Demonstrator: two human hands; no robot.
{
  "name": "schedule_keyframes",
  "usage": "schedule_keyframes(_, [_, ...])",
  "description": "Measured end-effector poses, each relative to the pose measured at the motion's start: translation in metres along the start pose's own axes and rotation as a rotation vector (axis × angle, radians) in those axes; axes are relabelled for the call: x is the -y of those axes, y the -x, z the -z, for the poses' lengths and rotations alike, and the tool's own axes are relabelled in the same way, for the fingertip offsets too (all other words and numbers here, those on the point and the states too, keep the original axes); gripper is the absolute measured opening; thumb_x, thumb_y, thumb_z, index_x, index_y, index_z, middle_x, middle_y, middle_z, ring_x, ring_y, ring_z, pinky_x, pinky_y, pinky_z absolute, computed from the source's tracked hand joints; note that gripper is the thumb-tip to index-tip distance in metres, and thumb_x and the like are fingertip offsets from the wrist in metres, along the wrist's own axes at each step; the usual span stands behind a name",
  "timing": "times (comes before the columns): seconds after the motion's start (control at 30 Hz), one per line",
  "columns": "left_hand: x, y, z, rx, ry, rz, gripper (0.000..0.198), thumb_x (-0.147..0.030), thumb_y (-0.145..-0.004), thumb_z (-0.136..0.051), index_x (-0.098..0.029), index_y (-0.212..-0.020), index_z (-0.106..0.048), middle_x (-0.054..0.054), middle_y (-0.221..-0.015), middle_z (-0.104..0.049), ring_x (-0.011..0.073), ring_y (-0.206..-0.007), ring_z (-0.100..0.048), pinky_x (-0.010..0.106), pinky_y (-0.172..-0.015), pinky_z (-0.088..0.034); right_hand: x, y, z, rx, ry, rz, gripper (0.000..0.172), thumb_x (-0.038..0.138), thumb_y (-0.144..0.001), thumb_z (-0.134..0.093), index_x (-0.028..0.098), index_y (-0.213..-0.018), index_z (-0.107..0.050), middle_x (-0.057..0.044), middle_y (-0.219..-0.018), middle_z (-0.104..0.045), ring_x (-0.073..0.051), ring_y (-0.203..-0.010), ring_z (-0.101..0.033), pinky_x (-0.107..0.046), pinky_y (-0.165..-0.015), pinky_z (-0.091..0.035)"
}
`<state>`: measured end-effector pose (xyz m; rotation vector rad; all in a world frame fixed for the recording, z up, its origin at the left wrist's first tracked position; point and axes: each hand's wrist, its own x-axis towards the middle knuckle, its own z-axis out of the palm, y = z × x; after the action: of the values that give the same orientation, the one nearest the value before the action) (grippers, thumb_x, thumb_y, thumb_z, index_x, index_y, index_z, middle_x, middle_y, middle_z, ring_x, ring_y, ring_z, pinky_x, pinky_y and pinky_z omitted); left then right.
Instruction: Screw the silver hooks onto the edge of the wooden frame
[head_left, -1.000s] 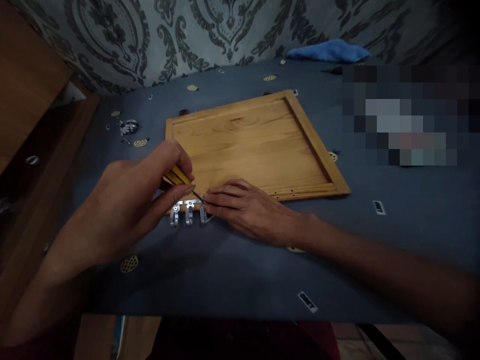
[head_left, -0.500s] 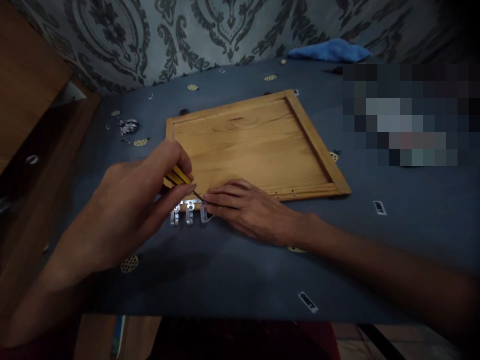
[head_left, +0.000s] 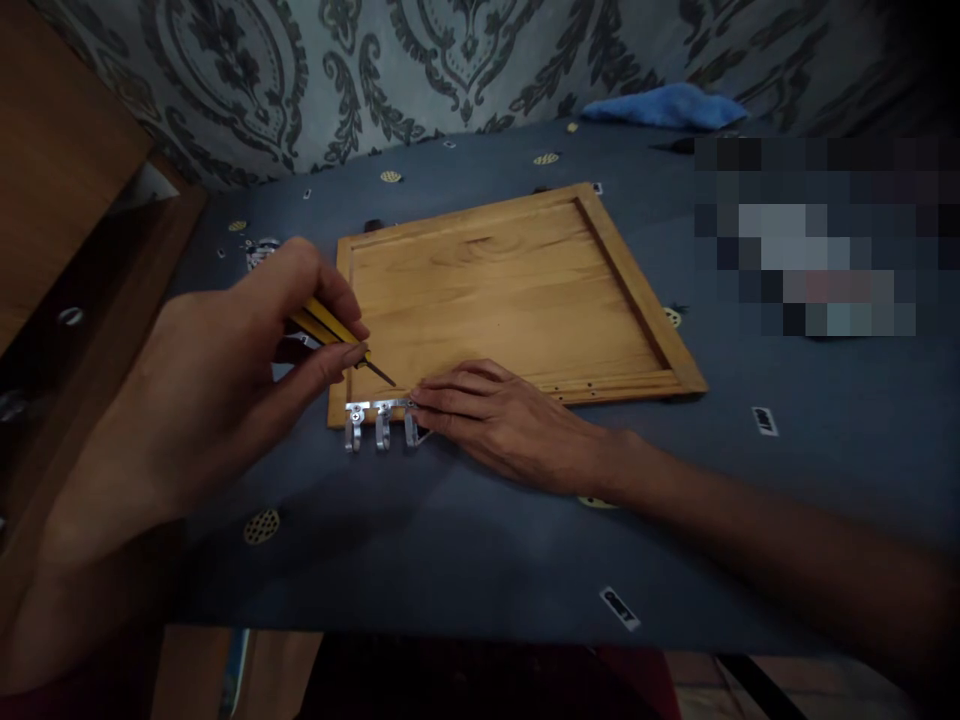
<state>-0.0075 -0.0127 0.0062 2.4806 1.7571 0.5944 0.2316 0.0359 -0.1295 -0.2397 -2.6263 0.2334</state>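
My left hand (head_left: pixel 262 350) is closed around a screwdriver with a yellow and black handle (head_left: pixel 330 325). Its thin shaft points down and right, and its tip is a little above and apart from a metal hook rail (head_left: pixel 371 406). That rail lies along the near edge of a framed wooden panel (head_left: pixel 487 290), its shiny hooks hanging over the side, with screw heads showing above them. Fingers together, my right hand (head_left: pixel 510 425) holds the rail against the panel edge, its fingertips beside the third visible hook. The hand covers the rest of the rail; its thumb is hidden.
Loose shiny metal pieces (head_left: pixel 261 252) lie behind my left hand. A blue cloth (head_left: pixel 667 105) is at the back of the blue-grey table covering (head_left: pixel 450 560). Small dark holes mark the panel's near edge. Brown wooden furniture (head_left: pixel 67 200) borders the left; the right is pixelated.
My left hand has moved left and slightly up, lifting the screwdriver tip away from the rail near the third hook. My right hand stays on the rail.
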Motion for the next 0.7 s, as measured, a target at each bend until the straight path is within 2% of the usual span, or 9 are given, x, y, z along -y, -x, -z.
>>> schedule_keyframes(0.1, [-0.001, -0.003, -0.004, 0.022, -0.026, -0.068, 0.02, -0.048, -0.095, -0.059, -0.03, -0.103, -0.062, -0.013, -0.09, -0.067, 0.0057, -0.063, -0.065, 0.019, -0.055, -0.042, 0.0, 0.001, 0.001, 0.017, 0.005, -0.011, 0.034, 0.015, -0.104, -0.044, 0.012, -0.13, -0.064, -0.011, -0.133, -0.069, -0.026, -0.125, -0.06, -0.046, -0.105, -0.047])
schedule_keyframes(0.37, [-0.002, -0.008, -0.011, -0.002, 0.024, -0.103, 0.016, -0.041, -0.096, -0.055, -0.026, -0.1, -0.061, -0.01, -0.085, -0.07, 0.0071, -0.063, -0.068, 0.018, -0.056, -0.046, 0.0, 0.0, 0.001, 0.019, -0.001, -0.021, 0.034, 0.015, -0.102, -0.047, 0.015, -0.132, -0.064, -0.01, -0.131, -0.07, -0.025, -0.126, -0.06, -0.046, -0.105, -0.047])
schedule_keyframes(0.57, [0.009, -0.016, -0.025, 0.015, 0.142, -0.033, 0.016, -0.037, -0.09, -0.065, -0.023, -0.095, -0.062, -0.007, -0.077, -0.069, 0.0082, -0.058, -0.064, 0.019, -0.054, -0.041, -0.001, 0.001, 0.0, 0.03, 0.0, -0.014, 0.034, 0.014, -0.102, -0.046, 0.014, -0.132, -0.063, -0.01, -0.132, -0.069, -0.025, -0.127, -0.059, -0.046, -0.105, -0.046])
schedule_keyframes(0.7, [0.011, -0.019, -0.026, 0.063, 0.199, 0.018, 0.014, -0.033, -0.089, -0.066, -0.021, -0.093, -0.06, -0.006, -0.074, -0.066, 0.0087, -0.058, -0.06, 0.02, -0.056, -0.039, 0.0, 0.001, 0.001, 0.043, 0.002, -0.023, 0.035, 0.014, -0.103, -0.043, 0.014, -0.132, -0.063, -0.01, -0.133, -0.069, -0.024, -0.128, -0.058, -0.045, -0.105, -0.046])
